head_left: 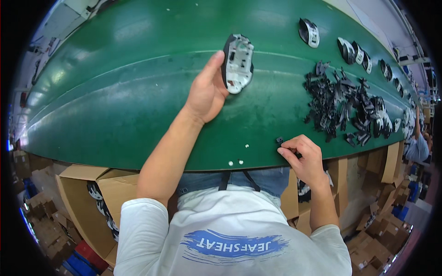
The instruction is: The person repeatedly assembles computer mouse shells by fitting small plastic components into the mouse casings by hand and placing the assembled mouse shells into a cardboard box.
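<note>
My left hand (pixel 210 89) is raised over the green table and grips a hollow plastic housing (pixel 241 64) along its left side. The housing has a black outer shell and a white inside with ribs and openings, turned toward me. At the table's near edge, my right hand (pixel 302 156) pinches a small black plastic part (pixel 280 140) between thumb and forefinger. Between my arms, a few tiny white pieces (pixel 241 162) lie on the tabletop. A heap of loose black plastic parts (pixel 334 101) spreads out beyond my right hand.
More black-and-white housings (pixel 309 33) stand along the right side of the green table (pixel 124 92). An open cardboard box (pixel 83 211) with housings inside sits below the table at left. Another carton (pixel 340 184) stands at right. Farther right, another person (pixel 416 147) is by the table.
</note>
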`<control>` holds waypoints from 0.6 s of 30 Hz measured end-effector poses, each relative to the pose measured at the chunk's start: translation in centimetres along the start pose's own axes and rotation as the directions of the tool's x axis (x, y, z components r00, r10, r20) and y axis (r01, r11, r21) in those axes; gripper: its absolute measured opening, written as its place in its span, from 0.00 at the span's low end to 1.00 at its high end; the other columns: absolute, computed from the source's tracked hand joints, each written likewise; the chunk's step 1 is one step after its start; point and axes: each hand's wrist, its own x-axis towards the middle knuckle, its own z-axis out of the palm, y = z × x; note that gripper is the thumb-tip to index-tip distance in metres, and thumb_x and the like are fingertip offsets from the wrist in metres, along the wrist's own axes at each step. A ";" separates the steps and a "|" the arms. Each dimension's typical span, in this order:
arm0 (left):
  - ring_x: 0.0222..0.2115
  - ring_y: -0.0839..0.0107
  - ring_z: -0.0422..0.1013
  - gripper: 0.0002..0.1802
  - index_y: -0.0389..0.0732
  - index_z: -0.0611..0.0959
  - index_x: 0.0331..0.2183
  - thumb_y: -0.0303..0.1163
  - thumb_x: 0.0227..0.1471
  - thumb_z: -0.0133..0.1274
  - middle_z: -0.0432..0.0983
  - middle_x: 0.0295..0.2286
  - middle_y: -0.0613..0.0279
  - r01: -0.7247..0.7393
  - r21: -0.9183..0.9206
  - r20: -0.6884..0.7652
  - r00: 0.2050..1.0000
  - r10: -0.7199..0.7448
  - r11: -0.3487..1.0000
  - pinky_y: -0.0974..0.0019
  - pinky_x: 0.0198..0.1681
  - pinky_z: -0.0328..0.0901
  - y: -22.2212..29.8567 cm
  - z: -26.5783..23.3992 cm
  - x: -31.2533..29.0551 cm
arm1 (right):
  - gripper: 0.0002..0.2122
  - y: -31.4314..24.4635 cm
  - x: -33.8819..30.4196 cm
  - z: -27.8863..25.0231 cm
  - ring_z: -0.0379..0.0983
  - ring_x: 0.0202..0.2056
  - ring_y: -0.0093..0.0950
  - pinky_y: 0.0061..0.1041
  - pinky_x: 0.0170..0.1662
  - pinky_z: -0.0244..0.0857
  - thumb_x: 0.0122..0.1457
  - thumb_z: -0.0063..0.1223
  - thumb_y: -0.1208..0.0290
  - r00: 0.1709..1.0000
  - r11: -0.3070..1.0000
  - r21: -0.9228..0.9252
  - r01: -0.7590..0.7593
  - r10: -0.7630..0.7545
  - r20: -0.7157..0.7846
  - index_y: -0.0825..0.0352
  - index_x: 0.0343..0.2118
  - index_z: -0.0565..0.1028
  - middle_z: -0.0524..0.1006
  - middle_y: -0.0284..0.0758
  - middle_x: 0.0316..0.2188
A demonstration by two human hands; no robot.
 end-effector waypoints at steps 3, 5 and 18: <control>0.55 0.69 0.77 0.30 0.40 0.76 0.65 0.51 0.77 0.41 0.81 0.56 0.62 0.040 -0.062 -0.011 0.999 -0.041 0.997 0.59 0.60 0.71 0.0 0.8 -0.1 | 0.07 0.1 3.7 -0.4 0.82 0.34 0.31 0.29 0.35 0.74 0.58 0.71 0.79 0.997 0.995 0.084 0.050 -0.045 -0.055 0.68 0.38 0.84 0.84 0.37 0.34; 0.56 0.68 0.77 0.30 0.40 0.76 0.65 0.51 0.77 0.40 0.81 0.56 0.62 0.114 -0.059 0.041 0.993 -0.111 0.992 0.58 0.61 0.71 -0.2 0.6 0.1 | 0.06 -0.5 7.2 -0.9 0.81 0.33 0.29 0.27 0.34 0.73 0.60 0.69 0.80 0.966 0.977 0.024 0.210 -0.204 -0.160 0.68 0.40 0.84 0.84 0.37 0.35; 0.54 0.70 0.79 0.29 0.42 0.77 0.64 0.51 0.79 0.35 0.81 0.55 0.61 0.163 -0.030 -0.012 0.987 -0.163 0.986 0.60 0.61 0.74 1.0 -0.6 0.6 | 0.08 -1.8 19.1 1.5 0.78 0.32 0.25 0.25 0.33 0.72 0.61 0.62 0.85 0.933 0.900 0.283 0.331 -0.267 -0.242 0.71 0.41 0.79 0.81 0.35 0.34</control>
